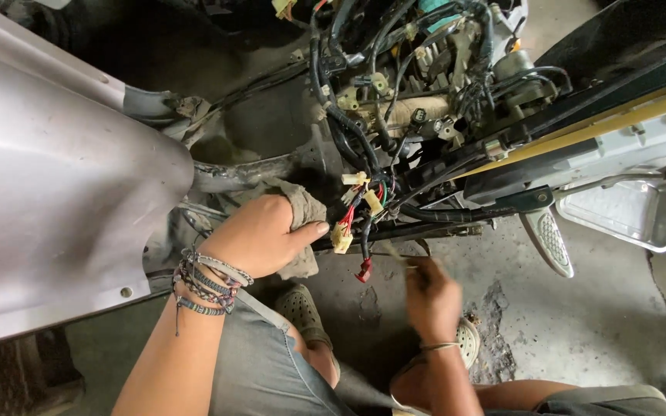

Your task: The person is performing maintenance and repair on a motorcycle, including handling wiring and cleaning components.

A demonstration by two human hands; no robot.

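Left hand (pixel 260 235) gripping grey rag (pixel 302 212) against scooter frame (pixel 233 173), half hiding it. Right hand (pixel 432 296) blurred, closed around thin stick (pixel 395 253) pointing up-left toward dangling wire connectors (pixel 352 212).

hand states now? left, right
Left hand: closed on a grey rag against the frame.
Right hand: motion-blurred, apparently pinching a thin tool; grip cannot be told.

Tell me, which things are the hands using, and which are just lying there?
In use: crumpled grey cloth rag under left hand; thin pale stick in blurred right hand; dangling coloured wires with plastic plugs.
Lying about: shiny metal tray; ribbed metal footrest.
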